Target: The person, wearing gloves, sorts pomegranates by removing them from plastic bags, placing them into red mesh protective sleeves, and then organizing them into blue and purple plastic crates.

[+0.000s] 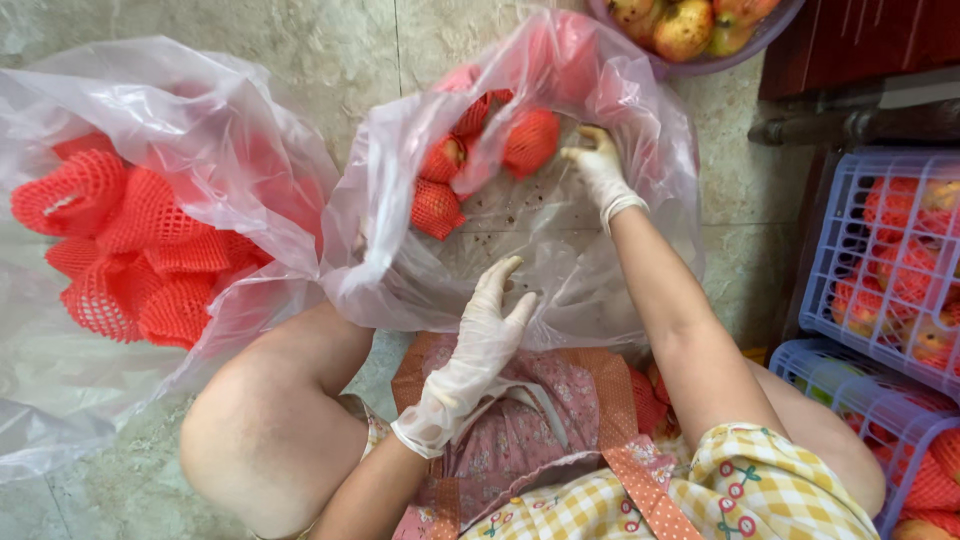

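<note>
Both my hands wear thin white gloves. My right hand (pixel 598 165) reaches into a clear plastic bag (pixel 610 90) on the floor, fingers apart, close to a fruit wrapped in red foam net (pixel 530 140). Two more netted fruits (pixel 440 185) lie in the same bag to the left. My left hand (pixel 485 335) rests on the near edge of this bag, fingers apart, holding nothing that I can see. A second clear bag (pixel 200 110) at the left holds several empty red foam nets (pixel 130 250).
A purple basin of bare yellow-red fruit (pixel 690 25) stands at the top. Lilac plastic crates (pixel 880 260) with netted fruit are stacked at the right, beside dark wooden furniture (pixel 860 60). My knees and a checked apron fill the bottom. The floor is marbled tile (pixel 340 50).
</note>
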